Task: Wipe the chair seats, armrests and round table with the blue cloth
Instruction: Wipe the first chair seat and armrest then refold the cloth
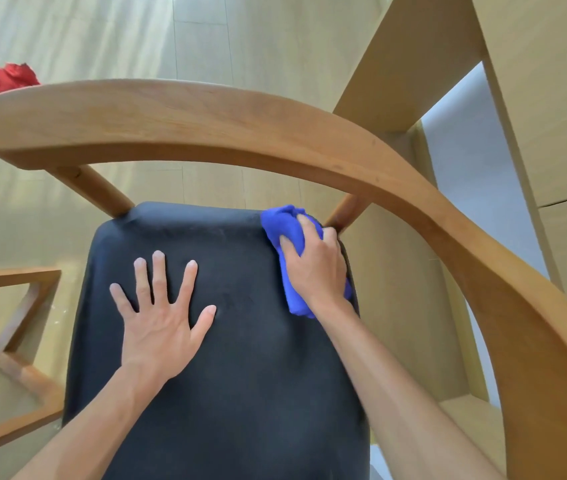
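— Where is the blue cloth [289, 251]?

— Bunched up at the far right corner of the dark chair seat [233, 358], just beside the wooden post [344, 213] that carries the curved armrest [205, 123]. The right hand [313, 265] lies on top of it, fingers curled over the wad and pressing it down onto the seat.

— And the other hand?

— The left hand [160, 317] lies flat on the seat with its fingers spread, holding nothing. It sits toward the left half of the seat, well apart from the cloth, and seems to be steadying the chair.

— Which way does the work lie from there?

— The seat runs lengthwise from the person toward the chair's back, and the cloth is at the far end of that length. Most of the seat lies nearer the person and to the left of the cloth, so the wipe probably has to travel leftward or back toward the body. The left hand lies in that path and would likely need to shift.

— Anything else around?

— A red cloth [1, 83] shows beyond the armrest's left end, and a wooden frame [11, 341] stands on the pale floor [136, 39] to the left.
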Tool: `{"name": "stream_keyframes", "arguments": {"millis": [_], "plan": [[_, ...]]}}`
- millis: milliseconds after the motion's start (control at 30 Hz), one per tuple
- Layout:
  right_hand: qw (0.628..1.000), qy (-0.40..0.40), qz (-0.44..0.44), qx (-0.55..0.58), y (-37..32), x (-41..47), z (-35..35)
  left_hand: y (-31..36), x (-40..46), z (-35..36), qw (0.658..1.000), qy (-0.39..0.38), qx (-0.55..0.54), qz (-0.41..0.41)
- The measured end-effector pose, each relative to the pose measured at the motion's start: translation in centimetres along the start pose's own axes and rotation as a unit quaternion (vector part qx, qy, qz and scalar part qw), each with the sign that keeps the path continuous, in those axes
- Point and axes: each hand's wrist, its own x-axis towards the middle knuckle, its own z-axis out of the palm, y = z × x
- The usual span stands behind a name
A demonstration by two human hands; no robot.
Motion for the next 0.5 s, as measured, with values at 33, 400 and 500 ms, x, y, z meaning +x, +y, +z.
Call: {"name": "stream_keyframes", "arguments": {"millis": [33, 400, 500], "plan": [[0.999, 0.038, 0.006, 0.014, -0.6, 0.4, 0.3, 0.0, 0.0, 0.0, 1.0, -0.001, -0.003, 0.0], [0.935, 0.332, -0.067, 0.106, 3.6, -3.1, -2.1, 0.0, 0.1, 0.3, 1.0, 0.013, -0.003, 0.005], [0.945, 0.309, -0.082, 0.065, 4.1, -2.6, -1.8, 0.0, 0.2, 0.4, 1.0, 0.011, 0.002, 0.003]]}}
